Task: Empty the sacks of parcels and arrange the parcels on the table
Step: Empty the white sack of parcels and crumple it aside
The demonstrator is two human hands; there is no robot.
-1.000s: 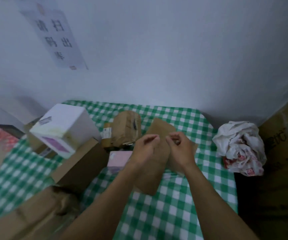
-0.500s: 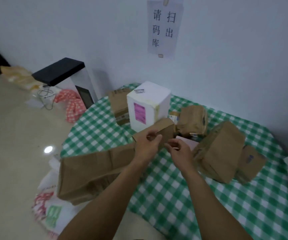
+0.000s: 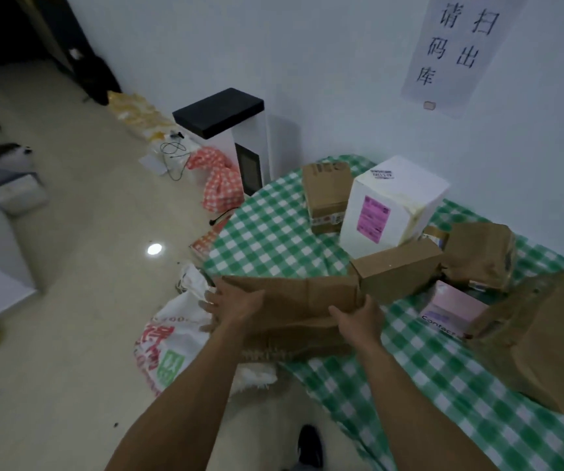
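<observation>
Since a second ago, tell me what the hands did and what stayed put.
Both hands, earlier empty and together in the air, came down and apart onto the long brown parcel at the table edge: left hand on its left end, right hand gripping farther right. The white box and the sack on the floor stayed put.

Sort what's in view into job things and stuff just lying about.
Job: long brown parcel in left hand and right hand, white box, printed sack, checked table.
Lying about: black-topped stand, cables, wall notice.
</observation>
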